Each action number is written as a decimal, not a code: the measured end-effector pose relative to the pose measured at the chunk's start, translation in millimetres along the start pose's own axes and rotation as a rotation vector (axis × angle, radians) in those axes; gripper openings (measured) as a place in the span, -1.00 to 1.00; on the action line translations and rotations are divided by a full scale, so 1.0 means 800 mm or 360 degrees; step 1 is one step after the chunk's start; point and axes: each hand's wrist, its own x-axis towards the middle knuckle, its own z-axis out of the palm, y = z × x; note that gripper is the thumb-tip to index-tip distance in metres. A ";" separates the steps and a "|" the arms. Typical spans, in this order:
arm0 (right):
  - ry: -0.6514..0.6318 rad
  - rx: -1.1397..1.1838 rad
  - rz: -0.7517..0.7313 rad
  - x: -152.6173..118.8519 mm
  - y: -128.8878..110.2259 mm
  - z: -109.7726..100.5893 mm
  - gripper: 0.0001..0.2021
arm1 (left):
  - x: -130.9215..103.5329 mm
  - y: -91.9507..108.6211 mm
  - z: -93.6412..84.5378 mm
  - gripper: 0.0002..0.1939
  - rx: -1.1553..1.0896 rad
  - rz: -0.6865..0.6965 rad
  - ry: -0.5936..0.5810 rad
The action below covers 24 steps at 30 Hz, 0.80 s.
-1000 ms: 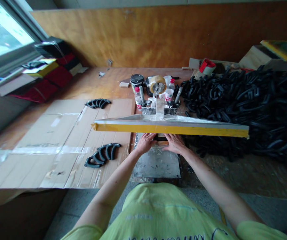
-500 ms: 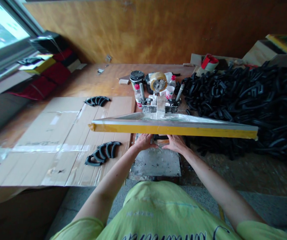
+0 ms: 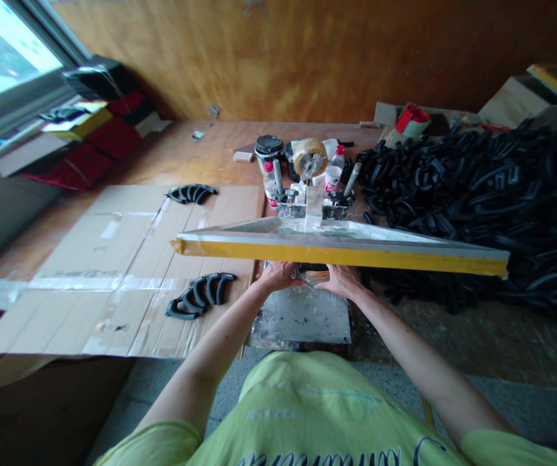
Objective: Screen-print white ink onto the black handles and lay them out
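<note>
A screen-printing frame [image 3: 341, 253] with yellow tape along its front edge is raised and tilted over the work spot. Beneath that edge, my left hand [image 3: 279, 277] and my right hand [image 3: 340, 281] are at the two ends of a black curved plastic handle [image 3: 313, 266]. Both thumbs point inward, and the fingertips are partly hidden by the frame. The handle lies at a small fixture above a grey metal base plate [image 3: 307, 317]. Only a short middle stretch of the handle shows.
Cardboard [image 3: 88, 259] at the left carries two groups of black curved handles [image 3: 200, 294]. A large heap of black handles [image 3: 453, 188] fills the right side. Behind the frame stand a tape roll [image 3: 310, 157], a paint tub [image 3: 268, 147] and red-capped bottles [image 3: 269, 184].
The view has shifted very slightly. Both hands stay at the handle under the raised frame, with no clear movement.
</note>
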 end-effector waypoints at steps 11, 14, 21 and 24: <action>-0.0048 0.0071 -0.0035 0.001 0.008 0.006 -0.12 | 0.005 -0.008 -0.002 -0.17 -0.0059 0.0024 -0.0051; -0.0046 0.0112 -0.0061 0.003 0.012 0.009 -0.08 | 0.004 -0.007 0.007 -0.18 -0.0055 -0.0047 -0.0019; 0.0011 0.0131 -0.0119 0.006 0.011 0.003 -0.05 | 0.003 -0.012 0.027 -0.15 -0.0123 -0.0079 0.0089; 0.0031 0.0128 -0.0160 0.006 0.010 0.000 -0.06 | 0.002 -0.013 0.030 -0.16 -0.0156 -0.0105 0.0066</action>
